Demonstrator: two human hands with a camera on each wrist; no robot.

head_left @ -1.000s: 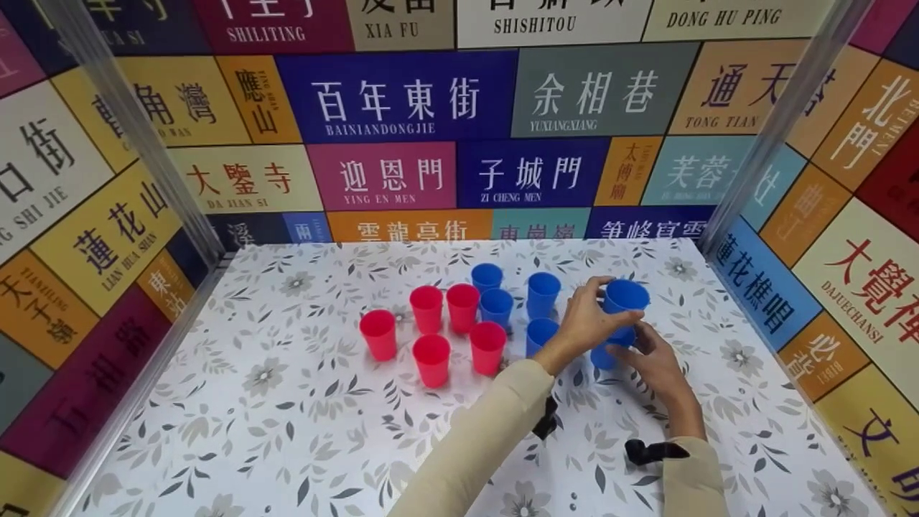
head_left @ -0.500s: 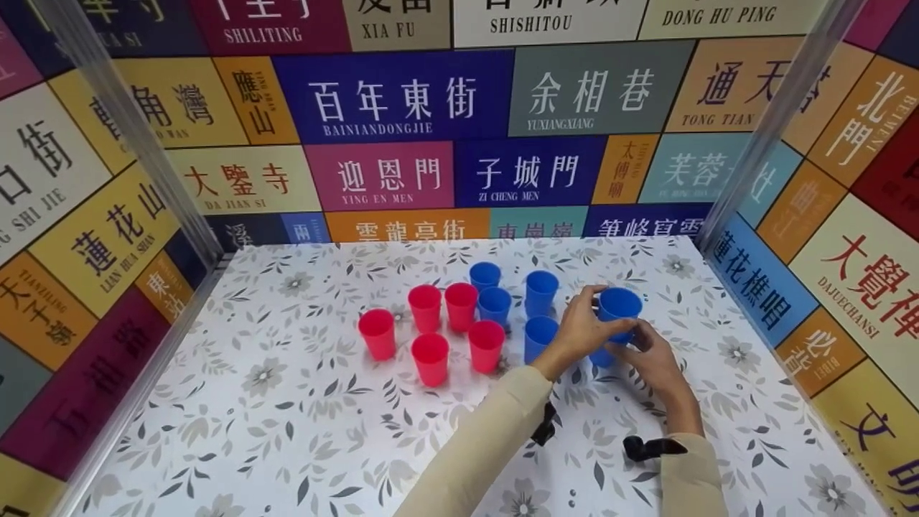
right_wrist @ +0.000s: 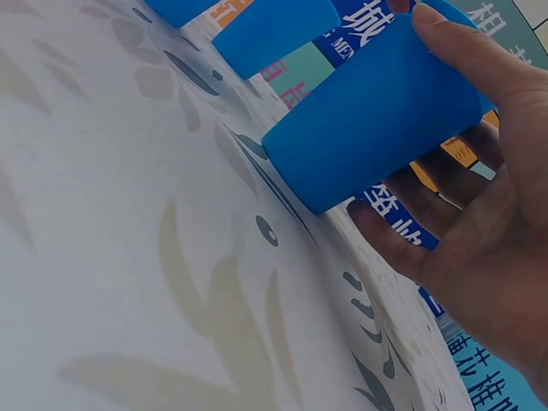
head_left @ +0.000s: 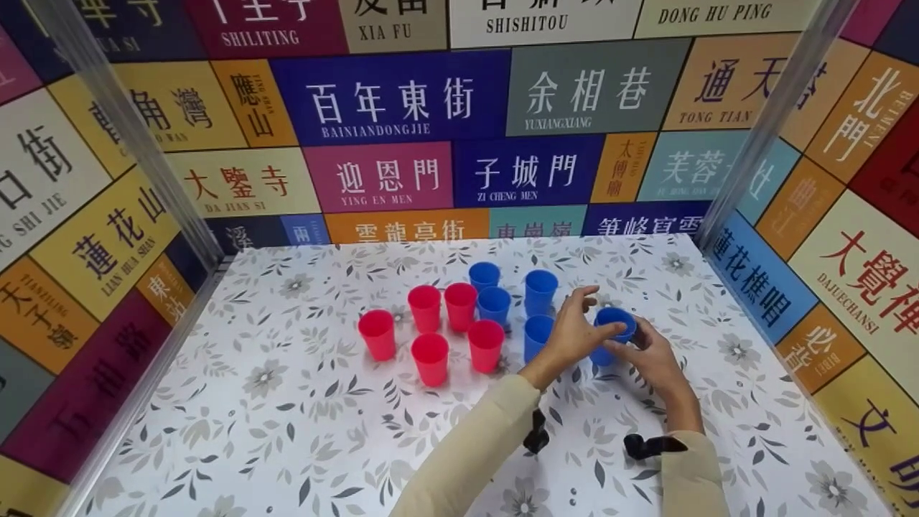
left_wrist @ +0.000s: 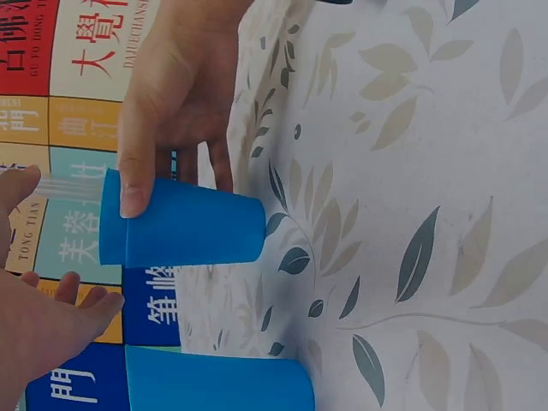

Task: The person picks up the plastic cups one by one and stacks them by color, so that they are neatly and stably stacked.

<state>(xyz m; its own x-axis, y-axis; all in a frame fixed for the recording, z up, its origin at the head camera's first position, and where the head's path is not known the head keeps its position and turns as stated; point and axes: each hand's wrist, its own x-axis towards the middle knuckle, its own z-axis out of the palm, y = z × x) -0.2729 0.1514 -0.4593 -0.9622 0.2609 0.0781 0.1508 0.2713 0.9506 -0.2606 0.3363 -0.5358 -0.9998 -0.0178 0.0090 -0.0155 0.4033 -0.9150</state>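
Observation:
A blue plastic cup (head_left: 602,353) stands on the table at the right, with a second blue rim (head_left: 615,317) at its mouth, so the cups appear nested. My right hand (head_left: 657,359) grips this cup from the right; in the right wrist view its thumb (right_wrist: 462,43) presses the cup near the rim. My left hand (head_left: 574,332) hovers at the cup's left side with fingers spread and holding nothing. The left wrist view shows the left hand (left_wrist: 43,334) apart from the cup (left_wrist: 193,227). A neighbouring blue cup (head_left: 537,336) is partly hidden by the left hand.
Several red cups (head_left: 430,359) stand upright left of the blue ones. Farther back are more blue cups (head_left: 540,291). A floral white cloth (head_left: 287,431) covers the table, and sign-patterned walls (head_left: 388,100) enclose its back and sides.
The upper blue cup has gone down into the lower one held by my right hand. My left hand has let go of it and moved slightly left, its fingers spreading.

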